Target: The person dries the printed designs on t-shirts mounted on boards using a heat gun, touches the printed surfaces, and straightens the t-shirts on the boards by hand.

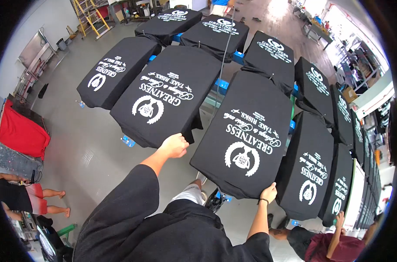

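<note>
Black T-shirts with white "GREATNESS" prints are stretched over flat printing boards in rows. My left hand is closed at the near right corner of one black T-shirt, its fingers gathered on the loose cloth. To the right lies another black T-shirt, its wreath print towards me. My right hand, with a dark band at the wrist, is closed on the near right edge of that shirt. The fingertips of both hands are partly hidden by cloth or by the hands themselves.
Blue board brackets show between the shirts. A person in a maroon shirt is at the lower right; another in red-and-white shorts is at the left. Red cloth covers a stand. A yellow ladder stands behind.
</note>
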The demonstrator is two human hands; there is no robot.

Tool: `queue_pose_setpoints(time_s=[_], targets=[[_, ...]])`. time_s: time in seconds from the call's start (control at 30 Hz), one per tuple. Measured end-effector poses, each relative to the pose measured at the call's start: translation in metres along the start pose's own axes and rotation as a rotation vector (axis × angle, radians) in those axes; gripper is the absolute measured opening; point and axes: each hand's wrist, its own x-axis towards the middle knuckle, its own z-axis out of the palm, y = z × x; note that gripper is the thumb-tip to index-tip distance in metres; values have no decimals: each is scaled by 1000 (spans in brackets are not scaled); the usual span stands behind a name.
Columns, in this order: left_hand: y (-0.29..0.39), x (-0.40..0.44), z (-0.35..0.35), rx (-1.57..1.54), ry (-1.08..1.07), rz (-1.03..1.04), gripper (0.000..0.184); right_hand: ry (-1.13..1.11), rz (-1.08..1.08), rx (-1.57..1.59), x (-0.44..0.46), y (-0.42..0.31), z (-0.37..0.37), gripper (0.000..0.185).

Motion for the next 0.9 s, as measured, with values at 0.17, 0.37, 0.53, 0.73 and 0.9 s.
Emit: queue_pose_setpoints(time_s=[0.17, 0.37, 0.53, 0.73, 0.9], targets=[[0, 0, 2, 28, -5, 9, 19, -13, 34, -13, 1, 1, 0, 59], [0, 0, 1, 30, -18, 30, 20, -4, 46, -22, 1, 1, 0, 58], [0, 0, -1, 13, -15, 13, 20, 12, 62, -33, 0, 0, 1, 58], [1, 1, -1, 20, -26, 8, 19, 8, 62, -12, -2, -3, -1, 59], [0, 1, -1, 14, -14, 25, 19, 5, 67, 2, -1, -1, 0, 59]])
